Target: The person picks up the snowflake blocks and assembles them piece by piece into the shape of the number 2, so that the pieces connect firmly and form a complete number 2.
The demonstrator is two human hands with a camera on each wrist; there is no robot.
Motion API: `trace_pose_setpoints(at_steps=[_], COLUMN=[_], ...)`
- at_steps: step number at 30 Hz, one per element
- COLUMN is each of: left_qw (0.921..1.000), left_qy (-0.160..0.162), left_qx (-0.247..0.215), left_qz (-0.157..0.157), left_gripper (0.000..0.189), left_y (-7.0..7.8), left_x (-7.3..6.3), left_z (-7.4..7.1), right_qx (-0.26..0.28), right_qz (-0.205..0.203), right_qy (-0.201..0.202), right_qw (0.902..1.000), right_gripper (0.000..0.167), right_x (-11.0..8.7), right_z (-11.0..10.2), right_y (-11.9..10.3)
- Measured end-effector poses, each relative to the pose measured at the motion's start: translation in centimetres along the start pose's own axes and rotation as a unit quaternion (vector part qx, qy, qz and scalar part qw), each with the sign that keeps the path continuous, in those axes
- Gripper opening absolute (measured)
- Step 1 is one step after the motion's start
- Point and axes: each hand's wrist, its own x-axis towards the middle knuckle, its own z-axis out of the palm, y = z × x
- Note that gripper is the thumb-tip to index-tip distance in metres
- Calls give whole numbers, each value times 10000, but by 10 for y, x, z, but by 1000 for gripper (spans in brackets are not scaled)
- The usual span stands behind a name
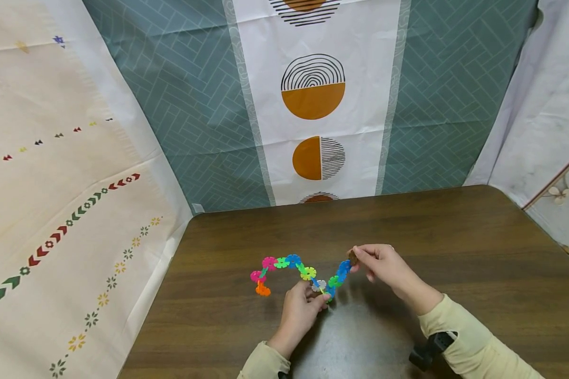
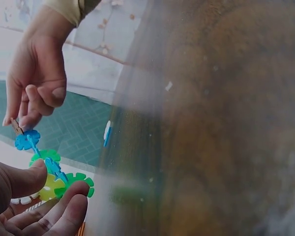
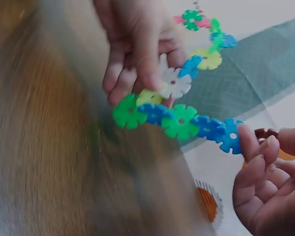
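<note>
A curving chain of interlocking plastic flower discs [image 1: 308,272] is held above the table, with pink, green, blue, yellow, white and orange pieces. My left hand [image 1: 300,310] pinches it near the white and green discs; the left wrist view shows thumb and fingers around a green disc [image 2: 78,184]. At the chain's right end, my right hand [image 1: 381,266] pinches a brown disc [image 3: 266,133] against the end blue disc [image 3: 231,136]. Whether the brown disc is locked into the blue one cannot be told. The orange disc [image 1: 263,289] hangs at the far left end.
Under both hands lies a brown wooden table [image 1: 227,326]. Patterned cloth [image 1: 194,95] hangs behind its far edge, and a pale embroidered cloth [image 1: 76,210] covers the left side. A black wrist strap device [image 1: 431,349] sits on the right sleeve.
</note>
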Motion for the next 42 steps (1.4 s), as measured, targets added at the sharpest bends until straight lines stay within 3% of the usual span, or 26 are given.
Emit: trace_pose_setpoints(at_steps=[5,8,16,31,42], left_qw=[10000,9999,9999,9999,9998], left_qy=[-16,11,40,115,154], left_qx=[54,99,-139,-75,-147], left_qz=[68,108,75,63,38], left_gripper=[23,23,24,24,25], left_y=[0,-1,-3,-5,-4], left_x=[0,1,1,1,3], left_z=[1,1,-1,0,-1], right_qx=[600,819,1155,1446,1478], right_qz=[560,746,684,589,740], right_qy=[-735,-959,-1187,-1296,-1150], right_qw=[9939,9892,9838,9792,9795], right_gripper=[50,53,49,36,50], right_x=[-1,-1,0,-1,-1], right_z=[-6,-6,-6,-7,-6], right_y=[1,3,5,13,17])
